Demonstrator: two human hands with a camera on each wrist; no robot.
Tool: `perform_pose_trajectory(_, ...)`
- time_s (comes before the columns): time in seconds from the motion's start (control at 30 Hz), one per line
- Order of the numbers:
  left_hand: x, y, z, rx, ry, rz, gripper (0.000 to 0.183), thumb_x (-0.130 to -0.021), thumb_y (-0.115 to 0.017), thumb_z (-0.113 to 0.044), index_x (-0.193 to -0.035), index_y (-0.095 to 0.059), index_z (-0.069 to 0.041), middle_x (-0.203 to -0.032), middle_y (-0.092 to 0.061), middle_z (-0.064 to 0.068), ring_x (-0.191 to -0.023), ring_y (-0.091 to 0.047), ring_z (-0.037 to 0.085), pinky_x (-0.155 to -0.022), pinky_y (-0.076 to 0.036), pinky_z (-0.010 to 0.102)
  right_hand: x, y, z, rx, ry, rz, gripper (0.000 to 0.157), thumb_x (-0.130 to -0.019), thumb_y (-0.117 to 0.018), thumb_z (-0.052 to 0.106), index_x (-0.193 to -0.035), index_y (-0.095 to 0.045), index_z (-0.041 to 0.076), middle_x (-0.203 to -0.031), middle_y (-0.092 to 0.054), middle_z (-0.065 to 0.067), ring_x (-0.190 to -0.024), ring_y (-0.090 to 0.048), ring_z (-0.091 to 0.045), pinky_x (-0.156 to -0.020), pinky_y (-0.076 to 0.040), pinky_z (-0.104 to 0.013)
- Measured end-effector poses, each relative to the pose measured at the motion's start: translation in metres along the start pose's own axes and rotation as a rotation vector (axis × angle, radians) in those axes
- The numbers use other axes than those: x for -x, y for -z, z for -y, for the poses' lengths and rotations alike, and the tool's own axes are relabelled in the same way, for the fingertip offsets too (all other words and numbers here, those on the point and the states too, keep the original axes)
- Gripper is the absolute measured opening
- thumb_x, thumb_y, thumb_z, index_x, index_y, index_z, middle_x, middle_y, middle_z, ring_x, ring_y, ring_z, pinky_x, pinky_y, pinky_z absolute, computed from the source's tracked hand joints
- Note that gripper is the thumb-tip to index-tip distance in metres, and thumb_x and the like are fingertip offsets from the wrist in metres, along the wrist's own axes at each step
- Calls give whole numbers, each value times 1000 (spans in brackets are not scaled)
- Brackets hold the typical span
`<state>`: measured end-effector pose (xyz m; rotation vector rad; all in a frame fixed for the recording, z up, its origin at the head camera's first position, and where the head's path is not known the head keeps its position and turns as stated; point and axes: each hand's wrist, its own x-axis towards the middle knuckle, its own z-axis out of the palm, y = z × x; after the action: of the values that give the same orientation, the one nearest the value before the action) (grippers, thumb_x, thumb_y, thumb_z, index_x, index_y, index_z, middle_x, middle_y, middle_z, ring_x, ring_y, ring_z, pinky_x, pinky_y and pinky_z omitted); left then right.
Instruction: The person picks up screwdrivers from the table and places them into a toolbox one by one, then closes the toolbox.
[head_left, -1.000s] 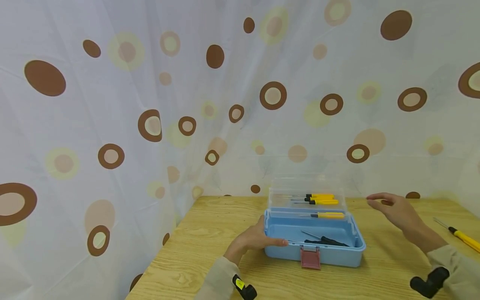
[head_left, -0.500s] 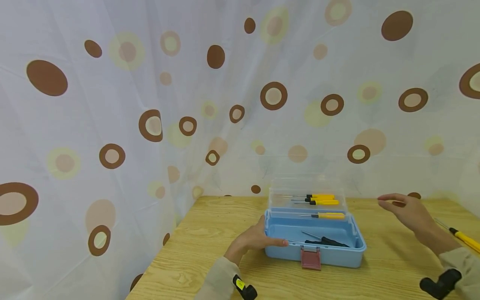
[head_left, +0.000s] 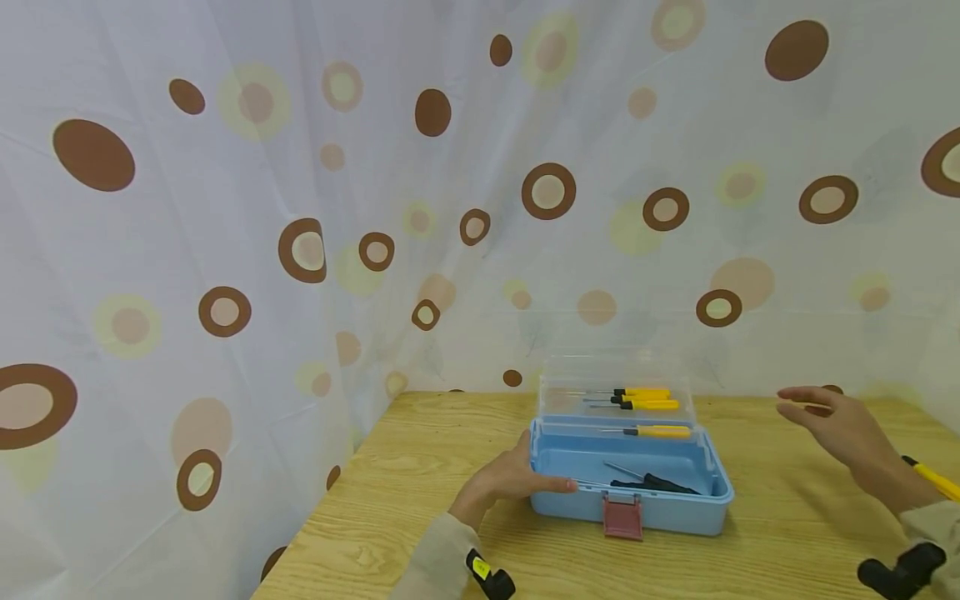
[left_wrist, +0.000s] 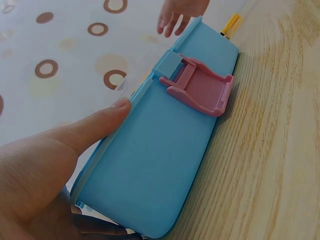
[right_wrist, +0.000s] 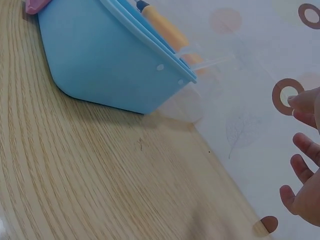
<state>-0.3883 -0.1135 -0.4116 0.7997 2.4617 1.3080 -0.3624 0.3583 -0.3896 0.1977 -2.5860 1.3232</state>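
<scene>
A light blue plastic toolbox point(head_left: 675, 518) with a pink latch point(head_left: 622, 519) sits on the table, its clear lid point(head_left: 562, 379) tipped back. My left hand point(head_left: 504, 477) grips its left end, thumb over the front rim point(left_wrist: 102, 125) and fingers round the side. Inside lie black-handled screwdrivers point(head_left: 667, 484). Several yellow-handled screwdrivers point(head_left: 648, 405) rest in the lid, and another yellow screwdriver point(head_left: 663, 432) lies along the box's back edge. To the right of the box, my right hand point(head_left: 843, 429) hovers above the table with loosely bent fingers, holding nothing.
A yellow-and-black screwdriver point(head_left: 936, 479) lies on the wooden table point(head_left: 420, 467) at the far right, partly hidden behind my right forearm. A white curtain point(head_left: 465, 167) with brown circles hangs behind the table and along its left side.
My right hand has moved to the right, away from the toolbox, and its forearm now covers part of the screwdriver at the far right. My left hand and the toolbox have stayed put.
</scene>
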Motion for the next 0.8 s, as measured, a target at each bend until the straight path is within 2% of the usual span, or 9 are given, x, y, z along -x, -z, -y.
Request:
perform_pose_trajectory(0.27,0,1,1,2,-12,4,116,-86,-83,-40,-165,-4,-12,-156,-34,16,-133,-47,34,-105,-40,48,4,4,-16,52,-54,-68,73,-109,-48,47,-148,-37,-15,-152,-22,-46,-128,-28,-67,-88,-35,-77)
perform_pose_trajectory(0.6,1,1,1,-10,-1,-1,116,-86,-83,-41,-166,-4,-12,-156,-33,17,-133,-47,34,-105,-40,50,11,19,-33,44,-78,-81,77,-110,-47,46,-149,-28,-18,-151,-15,-50,-127,-24,-70,-90,-31,-79)
perform_pose_trajectory(0.8,0,1,2,-2,-10,2,115,-86,-83,-39,-165,-5,-11,-156,-34,17,-132,-47,34,-105,-40,49,14,27,-45,4,-98,-83,79,-109,-48,47,-150,-26,-17,-152,-12,-50,-128,-22,-70,-92,-29,-81)
